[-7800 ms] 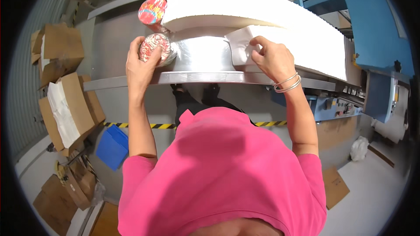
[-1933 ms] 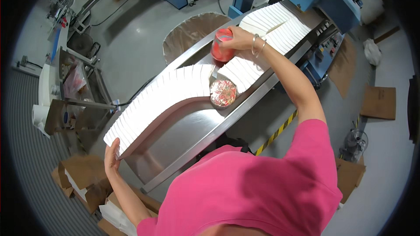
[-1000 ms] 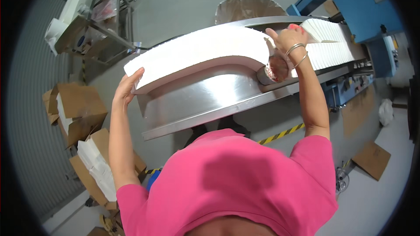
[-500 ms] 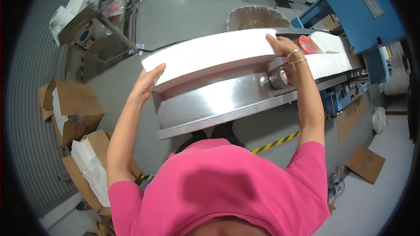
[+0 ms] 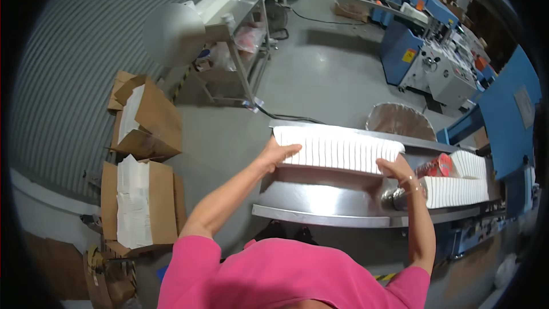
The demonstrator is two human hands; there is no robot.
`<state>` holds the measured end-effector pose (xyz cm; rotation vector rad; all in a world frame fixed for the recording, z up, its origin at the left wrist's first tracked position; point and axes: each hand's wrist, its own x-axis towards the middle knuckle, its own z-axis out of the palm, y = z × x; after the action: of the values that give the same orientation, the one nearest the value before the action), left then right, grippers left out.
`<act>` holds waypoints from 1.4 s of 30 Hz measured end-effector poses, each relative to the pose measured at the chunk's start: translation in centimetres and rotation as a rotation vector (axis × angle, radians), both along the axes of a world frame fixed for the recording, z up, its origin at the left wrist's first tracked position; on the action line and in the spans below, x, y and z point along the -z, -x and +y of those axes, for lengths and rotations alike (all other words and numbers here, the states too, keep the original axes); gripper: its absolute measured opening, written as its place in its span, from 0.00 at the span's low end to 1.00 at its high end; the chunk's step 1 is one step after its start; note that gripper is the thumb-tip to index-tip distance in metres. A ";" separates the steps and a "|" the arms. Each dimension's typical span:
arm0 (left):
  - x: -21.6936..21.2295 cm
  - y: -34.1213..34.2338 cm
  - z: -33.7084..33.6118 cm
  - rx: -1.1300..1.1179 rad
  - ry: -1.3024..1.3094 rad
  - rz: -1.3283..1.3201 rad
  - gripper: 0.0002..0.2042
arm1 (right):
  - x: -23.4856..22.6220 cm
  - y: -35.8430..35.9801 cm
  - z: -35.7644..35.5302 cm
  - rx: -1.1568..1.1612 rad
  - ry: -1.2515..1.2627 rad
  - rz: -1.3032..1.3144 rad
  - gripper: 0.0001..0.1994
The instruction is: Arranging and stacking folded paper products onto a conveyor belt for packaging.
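Observation:
A long stack of white paper pieces [image 5: 337, 150], packed on edge with thin dark lines between them, lies along the far side of a shiny metal trough [image 5: 309, 197]. My left hand [image 5: 278, 153] grips its left end, thumb on the near upper edge. At the right end my right hand [image 5: 397, 169] presses in, so the stack sits between both palms. Just right of that hand are a metal cylinder [image 5: 394, 198] and a red-ended roll [image 5: 439, 166]. Beyond them stand two more rows of white paper pieces [image 5: 454, 191].
Behind the trough stands a lined bin [image 5: 400, 120]. Blue machinery [image 5: 517, 131] borders the right end. Open cartons with white paper [image 5: 134, 203] stand at the left, below a shutter wall. A metal cart [image 5: 237, 63] is at the far left.
The view has swung left and up, so the trough sits lower and farther right. The stack looks smaller, farther from me, and its dividing lines now show. Both hands still grip its ends.

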<state>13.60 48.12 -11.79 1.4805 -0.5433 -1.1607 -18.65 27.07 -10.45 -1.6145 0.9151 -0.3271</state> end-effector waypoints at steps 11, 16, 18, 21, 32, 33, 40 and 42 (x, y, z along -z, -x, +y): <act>-4.4 -4.7 3.9 -0.003 0.439 -0.121 0.24 | -5.3 -4.2 8.2 0.322 0.309 0.019 0.30; -7.2 -12.7 3.6 0.100 0.513 -0.117 0.29 | -8.4 -8.8 11.3 0.473 0.452 -0.010 0.29; -7.4 -15.8 3.0 0.151 0.565 -0.173 0.31 | -9.3 -11.4 12.3 0.529 0.488 0.104 0.30; -7.6 -19.2 2.4 0.176 0.524 -0.050 0.34 | -8.9 -14.4 13.3 0.610 0.387 0.102 0.30; -4.3 -30.3 -9.7 0.302 0.626 0.046 0.47 | -11.0 -24.8 9.9 0.787 0.490 0.127 0.35; -4.6 -31.5 -11.8 0.311 0.616 0.021 0.47 | -11.4 -26.0 7.9 0.817 0.452 0.132 0.36; -6.5 -42.2 -27.9 0.196 0.636 -0.076 0.46 | -12.1 -36.8 -12.0 0.714 0.564 0.067 0.33; -7.4 -46.4 -31.4 0.156 0.652 -0.067 0.40 | -13.8 -42.9 -17.8 0.645 0.536 0.073 0.31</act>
<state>60.03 16.72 -4.43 0.9249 -0.9892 -0.9262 24.20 9.27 3.33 -1.7725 1.4871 -1.0360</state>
